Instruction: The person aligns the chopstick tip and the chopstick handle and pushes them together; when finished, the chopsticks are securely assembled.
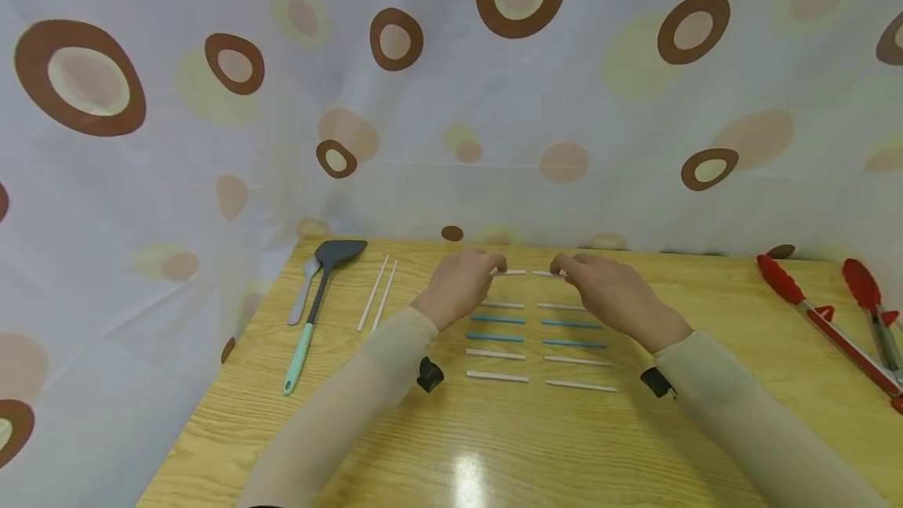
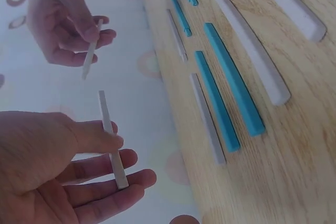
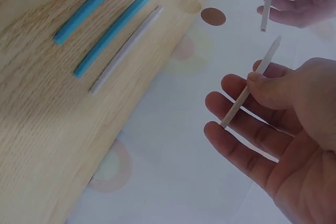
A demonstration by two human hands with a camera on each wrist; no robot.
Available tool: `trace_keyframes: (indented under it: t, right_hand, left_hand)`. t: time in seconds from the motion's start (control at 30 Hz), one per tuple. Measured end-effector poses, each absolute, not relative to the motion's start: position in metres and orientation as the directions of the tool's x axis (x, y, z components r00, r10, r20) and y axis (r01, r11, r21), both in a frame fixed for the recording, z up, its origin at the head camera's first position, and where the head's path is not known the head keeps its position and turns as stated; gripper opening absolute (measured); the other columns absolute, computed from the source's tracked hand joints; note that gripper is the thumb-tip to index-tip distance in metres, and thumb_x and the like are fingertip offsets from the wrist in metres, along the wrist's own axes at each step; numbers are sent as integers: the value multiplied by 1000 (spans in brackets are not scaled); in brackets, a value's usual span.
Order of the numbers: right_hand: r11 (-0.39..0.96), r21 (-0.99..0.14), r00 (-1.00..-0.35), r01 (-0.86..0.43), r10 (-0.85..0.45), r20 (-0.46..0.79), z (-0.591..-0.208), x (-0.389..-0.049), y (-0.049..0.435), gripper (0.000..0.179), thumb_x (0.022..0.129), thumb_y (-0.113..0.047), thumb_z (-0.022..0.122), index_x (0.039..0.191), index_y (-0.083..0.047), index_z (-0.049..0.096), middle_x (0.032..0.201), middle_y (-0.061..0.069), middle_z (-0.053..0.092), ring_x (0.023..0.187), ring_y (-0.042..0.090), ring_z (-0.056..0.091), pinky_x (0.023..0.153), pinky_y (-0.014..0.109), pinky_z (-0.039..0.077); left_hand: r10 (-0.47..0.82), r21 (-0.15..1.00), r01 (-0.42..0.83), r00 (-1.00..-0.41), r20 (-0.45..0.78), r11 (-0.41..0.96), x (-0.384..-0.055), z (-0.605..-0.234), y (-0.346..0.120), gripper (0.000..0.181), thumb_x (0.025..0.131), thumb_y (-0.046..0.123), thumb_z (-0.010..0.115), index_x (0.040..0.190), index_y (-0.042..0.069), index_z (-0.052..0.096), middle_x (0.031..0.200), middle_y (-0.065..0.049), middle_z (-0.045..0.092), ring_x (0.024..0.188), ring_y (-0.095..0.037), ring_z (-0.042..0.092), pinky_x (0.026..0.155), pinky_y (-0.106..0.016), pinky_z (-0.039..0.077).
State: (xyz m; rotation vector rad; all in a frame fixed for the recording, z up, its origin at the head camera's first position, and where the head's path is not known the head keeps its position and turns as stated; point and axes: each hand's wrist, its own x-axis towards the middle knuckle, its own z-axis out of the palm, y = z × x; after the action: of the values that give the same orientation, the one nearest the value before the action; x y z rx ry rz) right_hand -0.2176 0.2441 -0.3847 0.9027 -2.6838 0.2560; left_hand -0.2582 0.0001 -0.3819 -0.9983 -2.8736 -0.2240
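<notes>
My left hand point(image 1: 462, 281) pinches a short white chopstick piece point(image 2: 104, 106) between thumb and fingers, held above the table's far side. Facing it, my right hand point(image 1: 614, 288) pinches another white chopstick piece point(image 3: 271, 53), which narrows toward its end. The two pieces point at each other with a small gap between them. Below the hands, white pieces point(image 1: 497, 376) and blue pieces point(image 1: 495, 337) lie in a left column. A matching right column holds white pieces point(image 1: 582, 386) and blue pieces point(image 1: 574, 343), each row roughly in line with its partner.
Two long pale chopsticks point(image 1: 372, 294) lie left of the columns. Beyond them are a spatula point(image 1: 310, 328) with a mint handle and a grey spoon-like utensil point(image 1: 303, 292). Red tongs point(image 1: 818, 316) lie at the right. A patterned curtain point(image 1: 437, 100) hangs behind the wooden table point(image 1: 395, 429).
</notes>
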Motion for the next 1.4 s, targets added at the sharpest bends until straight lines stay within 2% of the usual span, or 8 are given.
trace_keyframes:
  t: [0.3,0.5,0.87,1.13,1.4]
  right_hand:
    - [789,-66,-761,-611,-562,324,-386,-217,242,30,86,8,71,110,-9,63,86,8,63,63,19,58,47,27,43]
    - [774,-41,-730,-631,-576,367,-388,-218,243,27,86,6,73,107,-8,63,90,8,59,71,21,59,51,29,46]
    - [760,-29,-706,-649,-588,395,-391,-219,242,25,86,6,73,105,-8,64,86,5,50,68,17,49,52,27,44]
    - [754,-11,-694,-657,-598,401,-394,-219,242,26,85,8,73,103,-8,63,85,6,50,68,18,50,51,28,43]
    - [751,-5,-689,-660,-603,401,-395,-219,241,27,83,9,74,101,-9,63,84,5,50,70,19,51,53,28,44]
  left_hand:
    - [629,163,649,-761,158,743,-255,-381,-6,18,99,14,63,117,15,68,103,-3,68,85,-14,65,65,-23,51]
    - [638,171,663,-748,182,729,-254,-381,-7,18,98,12,64,115,15,69,100,-5,60,81,-15,60,63,-22,49]
    - [643,132,663,-748,164,737,-254,-381,-6,19,98,14,65,116,17,70,102,-4,60,82,-13,59,61,-21,49]
    - [640,113,647,-762,94,754,-250,-379,-3,22,98,16,65,119,18,69,103,-2,58,83,-13,59,58,-21,48]
    - [639,87,646,-763,92,758,-251,-380,-3,22,98,18,64,119,21,69,103,-2,58,86,-13,58,58,-21,48]
